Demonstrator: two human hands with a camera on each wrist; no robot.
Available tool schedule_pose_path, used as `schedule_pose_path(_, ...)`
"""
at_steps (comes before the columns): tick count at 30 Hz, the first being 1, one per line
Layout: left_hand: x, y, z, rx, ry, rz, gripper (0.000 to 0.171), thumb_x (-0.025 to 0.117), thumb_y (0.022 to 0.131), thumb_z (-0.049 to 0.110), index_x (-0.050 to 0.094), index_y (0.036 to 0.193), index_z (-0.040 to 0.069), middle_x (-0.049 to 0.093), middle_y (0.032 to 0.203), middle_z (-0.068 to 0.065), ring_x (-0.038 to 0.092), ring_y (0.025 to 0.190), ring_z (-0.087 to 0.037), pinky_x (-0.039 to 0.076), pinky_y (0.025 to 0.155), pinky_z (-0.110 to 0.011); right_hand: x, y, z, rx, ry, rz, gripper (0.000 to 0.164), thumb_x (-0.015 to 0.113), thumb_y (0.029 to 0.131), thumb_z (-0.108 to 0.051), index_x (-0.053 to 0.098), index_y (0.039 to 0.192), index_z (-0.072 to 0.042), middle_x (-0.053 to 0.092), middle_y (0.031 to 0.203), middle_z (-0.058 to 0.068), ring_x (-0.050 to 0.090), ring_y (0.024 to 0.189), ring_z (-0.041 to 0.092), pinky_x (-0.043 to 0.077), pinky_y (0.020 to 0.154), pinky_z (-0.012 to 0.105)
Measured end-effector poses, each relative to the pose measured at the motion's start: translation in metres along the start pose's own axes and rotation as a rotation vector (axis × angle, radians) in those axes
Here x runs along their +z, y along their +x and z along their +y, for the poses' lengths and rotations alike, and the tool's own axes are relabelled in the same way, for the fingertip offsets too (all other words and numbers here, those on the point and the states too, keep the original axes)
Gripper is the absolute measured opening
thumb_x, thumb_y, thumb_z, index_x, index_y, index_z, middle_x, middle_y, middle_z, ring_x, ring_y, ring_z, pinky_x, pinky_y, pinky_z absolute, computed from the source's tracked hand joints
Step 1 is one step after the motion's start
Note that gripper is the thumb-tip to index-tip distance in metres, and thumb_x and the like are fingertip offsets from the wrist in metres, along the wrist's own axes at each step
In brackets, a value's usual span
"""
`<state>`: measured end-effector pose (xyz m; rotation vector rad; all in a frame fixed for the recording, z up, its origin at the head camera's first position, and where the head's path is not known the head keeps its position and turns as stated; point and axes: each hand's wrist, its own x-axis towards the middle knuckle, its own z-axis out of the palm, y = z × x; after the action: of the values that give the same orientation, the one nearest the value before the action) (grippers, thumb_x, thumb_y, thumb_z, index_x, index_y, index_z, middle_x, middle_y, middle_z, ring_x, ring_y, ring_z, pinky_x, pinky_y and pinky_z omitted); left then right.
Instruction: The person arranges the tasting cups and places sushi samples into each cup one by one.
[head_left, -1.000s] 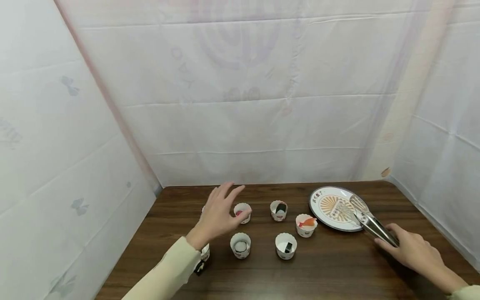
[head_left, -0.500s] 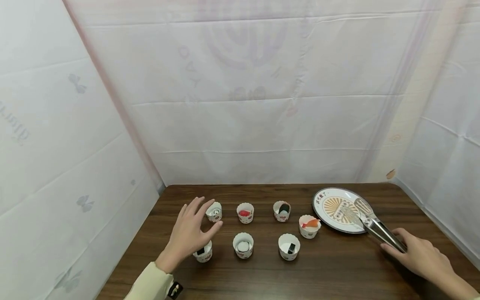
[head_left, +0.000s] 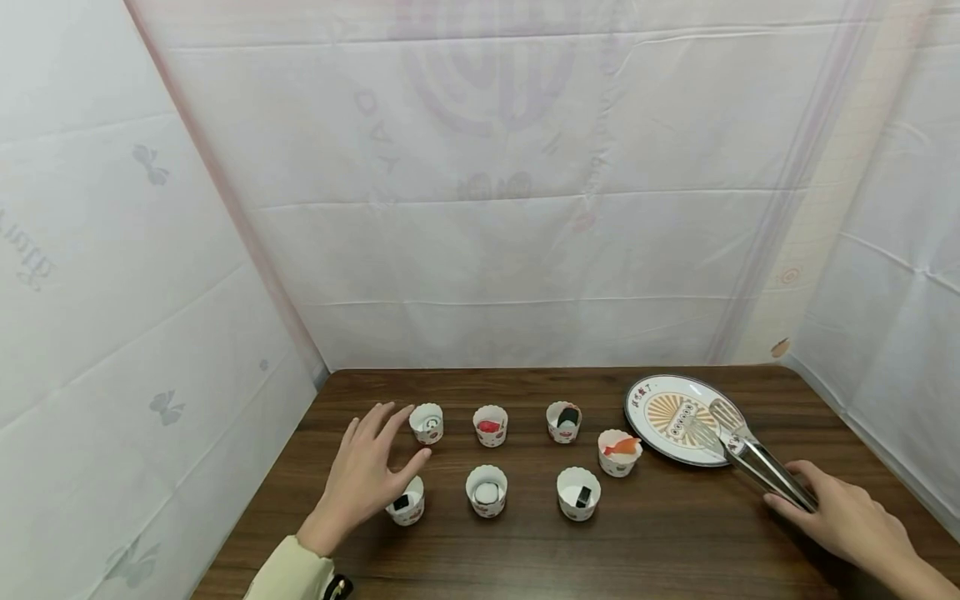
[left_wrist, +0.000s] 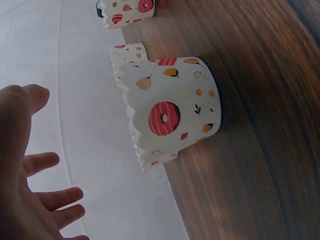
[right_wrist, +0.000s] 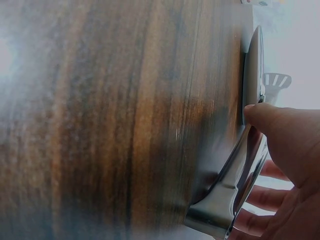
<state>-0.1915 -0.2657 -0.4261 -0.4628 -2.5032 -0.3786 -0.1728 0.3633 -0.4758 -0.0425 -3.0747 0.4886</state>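
Observation:
My left hand (head_left: 363,475) hovers with spread, relaxed fingers over the left end of the paper cups and holds nothing. Partly behind it is a near-left cup (head_left: 412,510) with a small black piece inside; a cup with a white swirled piece (head_left: 431,425) is just beyond its fingertips. The left wrist view shows a donut-printed cup (left_wrist: 175,102) apart from the fingers. On the right, my right hand (head_left: 843,512) holds metal tongs (head_left: 772,475), thumb on one side and fingers on the other. Their slotted head lies over the white plate (head_left: 641,412).
Other cups hold a red piece (head_left: 488,427), a black-and-white piece (head_left: 567,418), an orange shrimp-like piece (head_left: 622,447), a round white piece (head_left: 486,493) and a small black piece (head_left: 582,497). White cloth (head_left: 525,250) surrounds the brown table (head_left: 510,558).
My left hand has moved left and back toward me, uncovering the far-left cup. The head view has shifted slightly. My right hand keeps its hold on the tongs.

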Motion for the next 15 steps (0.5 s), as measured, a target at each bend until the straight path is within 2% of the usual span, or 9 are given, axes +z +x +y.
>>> schedule_pose_path(3, 0.000, -0.002, -0.001, 0.005, 0.001, 0.009, 0.068, 0.078, 0.087, 0.048, 0.059, 0.142, 0.010, 0.057, 0.140, -0.023, 0.052, 0.133, -0.042, 0.036, 0.107, -0.069, 0.000, 0.000, 0.000, -0.019, -0.001, 0.045, 0.079, 0.064, 0.094, -0.064, 0.050, 0.133, 0.003, 0.064, 0.088, 0.019, 0.060, 0.070, 0.032, 0.044, 0.051, 0.047)
schedule_pose_path(6, -0.001, -0.003, -0.003, 0.008, -0.004, 0.011, 0.068, 0.078, 0.088, 0.046, 0.059, 0.142, 0.010, 0.057, 0.139, -0.024, 0.053, 0.132, -0.042, 0.036, 0.109, -0.066, 0.002, 0.000, -0.003, -0.075, 0.007, 0.173, 0.075, 0.071, 0.091, -0.058, 0.054, 0.131, 0.004, 0.064, 0.101, 0.033, 0.062, 0.081, 0.048, 0.047, 0.056, 0.060)
schedule_pose_path(8, -0.001, -0.003, -0.004, 0.007, -0.005, 0.008, 0.068, 0.078, 0.088, 0.046, 0.059, 0.142, 0.010, 0.057, 0.140, -0.025, 0.052, 0.133, -0.042, 0.035, 0.111, -0.065, 0.004, 0.002, -0.007, -0.128, 0.022, 0.277, 0.072, 0.076, 0.089, -0.053, 0.057, 0.129, 0.003, 0.061, 0.112, 0.037, 0.058, 0.090, 0.056, 0.046, 0.065, 0.067)
schedule_pose_path(11, 0.000, -0.004, -0.005, 0.008, 0.001, 0.004, 0.068, 0.077, 0.088, 0.046, 0.059, 0.143, 0.010, 0.056, 0.142, -0.025, 0.050, 0.135, -0.044, 0.034, 0.112, -0.064, 0.004, 0.006, -0.016, -0.215, 0.059, 0.410, 0.069, 0.082, 0.085, -0.047, 0.059, 0.131, 0.000, 0.054, 0.128, 0.040, 0.050, 0.105, 0.064, 0.040, 0.078, 0.075)
schedule_pose_path(15, 0.001, -0.003, -0.007, 0.013, 0.000, 0.002, 0.067, 0.076, 0.090, 0.045, 0.058, 0.145, 0.013, 0.053, 0.147, -0.025, 0.046, 0.139, -0.044, 0.032, 0.114, -0.063, -0.002, 0.013, -0.028, -0.329, 0.112, 0.506, 0.073, 0.087, 0.081, -0.040, 0.057, 0.137, -0.002, 0.046, 0.145, 0.036, 0.041, 0.127, 0.062, 0.030, 0.097, 0.078)
